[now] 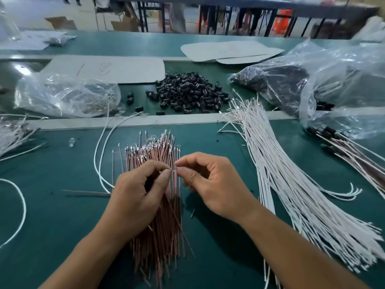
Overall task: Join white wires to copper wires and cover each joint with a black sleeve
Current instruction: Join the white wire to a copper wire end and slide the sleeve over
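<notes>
1. A loose white wire (pixel 19 205) curves across the green table (pixel 52 215) at the far left, with a small heap of white wires (pixel 14 136) above it near the edge.
2. A clear bag (pixel 66 94) lies beyond the table's grey strip, and a grey card (pixel 116 68) sits behind it.
3. Two long white wires (pixel 102 155) loop from the strip down toward the left hand.
4. The left hand (pixel 137 197) hovers over the copper wires (pixel 160 226), thumb and forefinger pinched narrow on a wire end; what exactly it grips is too small to tell.
5. The copper wires lie in a bundle at centre, running toward the viewer, their metal tips fanned out at the far end.
6. The right hand (pixel 214 188) meets the left at the fingertips, thumb and forefinger pinched narrow on the same small joint, other fingers curled.
7. A pile of black sleeves (pixel 189 92) sits beyond the strip, straight ahead of the hands, with a few strays to its left.
8. A large sheaf of white wires (pixel 295 184) lies right of the hands, crossing the strip and spreading toward the near edge.
9. Finished wires with black sleeves on them (pixel 341 147) lie at the far right, partly under a big clear bag (pixel 343 84) that holds dark parts.
</notes>
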Action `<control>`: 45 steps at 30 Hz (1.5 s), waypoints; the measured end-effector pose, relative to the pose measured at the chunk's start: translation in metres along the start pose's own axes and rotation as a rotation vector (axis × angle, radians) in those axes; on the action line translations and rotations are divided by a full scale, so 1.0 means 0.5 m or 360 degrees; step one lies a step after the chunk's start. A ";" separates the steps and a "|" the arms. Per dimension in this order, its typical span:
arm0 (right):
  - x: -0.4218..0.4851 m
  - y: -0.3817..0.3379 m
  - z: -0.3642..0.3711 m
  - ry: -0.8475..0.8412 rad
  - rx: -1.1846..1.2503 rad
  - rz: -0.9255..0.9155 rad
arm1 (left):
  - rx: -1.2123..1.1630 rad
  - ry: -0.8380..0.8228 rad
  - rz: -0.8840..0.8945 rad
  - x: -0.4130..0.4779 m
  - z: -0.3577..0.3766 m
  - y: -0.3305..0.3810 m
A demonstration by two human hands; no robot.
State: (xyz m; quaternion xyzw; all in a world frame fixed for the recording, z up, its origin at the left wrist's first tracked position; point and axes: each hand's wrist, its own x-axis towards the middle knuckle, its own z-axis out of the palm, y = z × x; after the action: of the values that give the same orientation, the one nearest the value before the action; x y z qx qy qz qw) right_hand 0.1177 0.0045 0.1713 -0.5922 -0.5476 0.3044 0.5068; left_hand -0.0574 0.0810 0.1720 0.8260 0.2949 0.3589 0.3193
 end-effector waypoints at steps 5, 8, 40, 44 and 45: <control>0.002 -0.002 0.001 -0.0013 0.0015 -0.0022 | -0.0013 0.0000 -0.0022 -0.001 0.001 -0.010; 0.001 -0.006 0.003 -0.0024 0.0018 -0.0019 | -0.0028 -0.0009 -0.0007 -0.003 0.001 -0.013; 0.000 -0.011 0.005 -0.0042 0.0074 0.0047 | 0.0026 -0.0074 0.0053 -0.005 -0.002 -0.017; -0.002 -0.011 0.000 -0.0082 0.0028 0.0039 | 0.0062 -0.0102 0.0095 -0.006 -0.003 -0.016; -0.002 -0.012 -0.001 -0.0083 0.0025 0.0042 | 0.0078 -0.0108 0.0102 -0.007 -0.003 -0.016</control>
State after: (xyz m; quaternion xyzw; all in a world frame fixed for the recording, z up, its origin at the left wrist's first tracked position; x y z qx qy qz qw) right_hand 0.1156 0.0026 0.1768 -0.5870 -0.5505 0.3307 0.4930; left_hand -0.0624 0.0839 0.1655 0.8542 0.2661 0.3333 0.2973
